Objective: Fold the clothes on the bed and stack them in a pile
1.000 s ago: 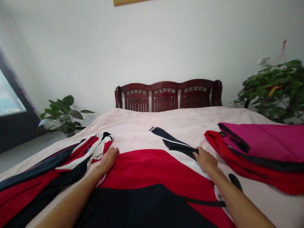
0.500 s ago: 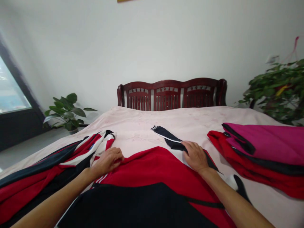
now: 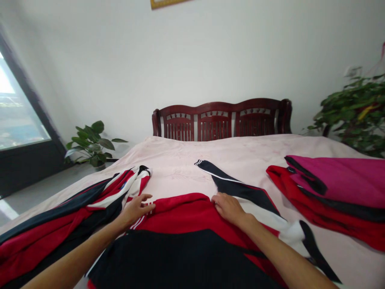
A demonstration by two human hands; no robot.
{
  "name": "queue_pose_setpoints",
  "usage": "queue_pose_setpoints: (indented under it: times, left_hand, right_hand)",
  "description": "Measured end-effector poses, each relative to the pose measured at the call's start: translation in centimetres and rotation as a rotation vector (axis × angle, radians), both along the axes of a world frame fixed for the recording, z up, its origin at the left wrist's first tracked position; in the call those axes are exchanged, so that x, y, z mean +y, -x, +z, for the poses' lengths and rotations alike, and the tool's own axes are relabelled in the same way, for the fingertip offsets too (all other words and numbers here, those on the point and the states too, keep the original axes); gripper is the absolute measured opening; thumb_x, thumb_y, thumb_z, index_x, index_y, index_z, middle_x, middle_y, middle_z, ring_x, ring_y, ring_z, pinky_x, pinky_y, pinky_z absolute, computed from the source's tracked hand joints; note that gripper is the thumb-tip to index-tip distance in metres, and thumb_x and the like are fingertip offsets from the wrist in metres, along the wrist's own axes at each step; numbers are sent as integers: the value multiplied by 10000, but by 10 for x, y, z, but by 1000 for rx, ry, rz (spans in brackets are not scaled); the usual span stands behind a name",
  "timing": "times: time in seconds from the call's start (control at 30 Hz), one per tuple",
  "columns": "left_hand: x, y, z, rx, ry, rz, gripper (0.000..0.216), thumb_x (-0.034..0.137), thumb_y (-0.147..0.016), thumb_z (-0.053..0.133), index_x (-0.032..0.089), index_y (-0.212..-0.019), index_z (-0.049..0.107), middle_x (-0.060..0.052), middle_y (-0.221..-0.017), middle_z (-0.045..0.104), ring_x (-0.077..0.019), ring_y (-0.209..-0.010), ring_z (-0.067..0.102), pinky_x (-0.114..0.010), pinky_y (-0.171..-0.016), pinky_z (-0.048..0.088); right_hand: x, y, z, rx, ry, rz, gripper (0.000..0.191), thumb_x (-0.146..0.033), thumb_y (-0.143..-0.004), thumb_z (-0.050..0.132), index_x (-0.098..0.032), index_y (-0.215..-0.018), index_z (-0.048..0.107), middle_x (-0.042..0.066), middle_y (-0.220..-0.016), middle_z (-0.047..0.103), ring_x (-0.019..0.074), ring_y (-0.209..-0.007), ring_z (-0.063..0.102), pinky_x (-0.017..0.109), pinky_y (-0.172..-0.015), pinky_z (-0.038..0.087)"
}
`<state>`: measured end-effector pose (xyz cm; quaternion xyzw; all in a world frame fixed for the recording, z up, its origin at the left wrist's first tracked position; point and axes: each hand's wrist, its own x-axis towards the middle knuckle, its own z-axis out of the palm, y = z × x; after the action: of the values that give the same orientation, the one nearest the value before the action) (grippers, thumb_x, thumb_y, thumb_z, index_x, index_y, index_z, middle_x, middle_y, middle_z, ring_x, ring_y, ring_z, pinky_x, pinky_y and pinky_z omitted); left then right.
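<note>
A red, black and white jacket (image 3: 183,237) lies spread on the pale pink bed (image 3: 180,160) right in front of me. My left hand (image 3: 136,208) rests at the jacket's upper left edge, fingers loosely pinching the red fabric. My right hand (image 3: 227,208) presses on the top edge near the middle, fingers curled onto the cloth. A black sleeve with white stripes (image 3: 231,185) runs out from under my right hand toward the far side.
A second red, black and white garment (image 3: 60,212) lies bunched at the left. Folded magenta and red clothes (image 3: 333,188) are stacked at the right. A dark wooden headboard (image 3: 222,120) stands behind the bed, with potted plants at the left (image 3: 90,142) and the right (image 3: 357,112).
Both hands have moved inward along the jacket's top edge; my right hand slid left off the black sleeve toward the middle. The red fabric has bunched up between them.
</note>
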<state>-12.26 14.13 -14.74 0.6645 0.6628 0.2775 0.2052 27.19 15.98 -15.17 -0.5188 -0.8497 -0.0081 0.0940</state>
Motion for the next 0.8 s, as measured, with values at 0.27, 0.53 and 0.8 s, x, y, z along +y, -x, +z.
queue_pose_setpoints:
  times: [0.27, 0.53, 0.8]
  left_hand:
    - [24, -28, 40, 575, -131, -72, 208, 227, -864, 497, 198, -940, 688, -70, -952, 693, -235, -929, 656, -332, -818, 480]
    - [42, -81, 13, 598, -236, -298, 370, 300, -981, 427, 247, -1299, 610, -85, -1357, 610, -238, -1281, 526, -395, -1110, 363]
    - [23, -106, -36, 631, -128, -454, 618, 589, -981, 329, 328, -1541, 314, -112, -1623, 296, -330, -1499, 240, -576, -1181, 228]
  right_hand:
    - [-4, -9, -10, -4, -85, -62, 301, -269, -925, 498, -233, -1178, 657, 97, -1107, 642, 244, -1025, 570, 338, -867, 395]
    - [27, -32, 11, 143, 6, -349, 473, -349, -1017, 269, -256, -1144, 715, 74, -1112, 712, 215, -1033, 629, 304, -843, 427]
    - [71, -73, 20, 10, -5, -629, 382, -246, -938, 451, -234, -1251, 669, 144, -1233, 666, 292, -1132, 592, 383, -879, 455]
